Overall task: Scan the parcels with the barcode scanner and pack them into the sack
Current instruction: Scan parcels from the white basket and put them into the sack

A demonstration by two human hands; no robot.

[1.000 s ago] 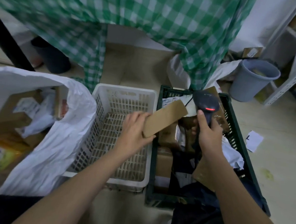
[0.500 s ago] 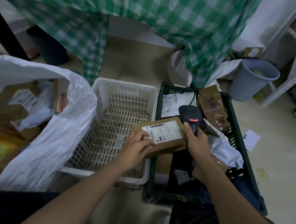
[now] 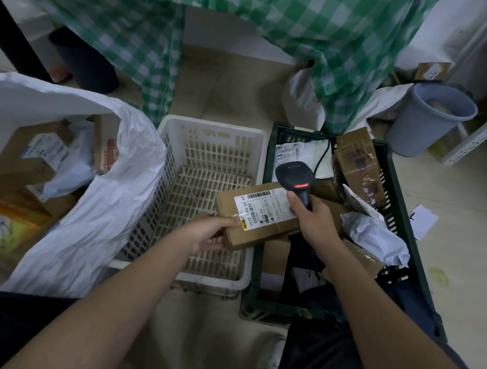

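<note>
The left hand point(image 3: 205, 234) grips the brown parcel point(image 3: 258, 214) label-up, seemingly for scanning, just beside the right hand point(image 3: 312, 218), whose fingers wrap the barcode scanner point(image 3: 294, 179) handle above the label, while the white sack point(image 3: 97, 187) gapes leftward, awaiting it.

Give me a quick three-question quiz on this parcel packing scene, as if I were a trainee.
1. True or false: the right hand grips the barcode scanner.
2. Which hand holds the labelled cardboard parcel?
3. Where are parcels already packed: A) the white basket, B) the white sack, C) the grey bin?

Key: 1 true. 2 the left hand. 3 B.
</note>
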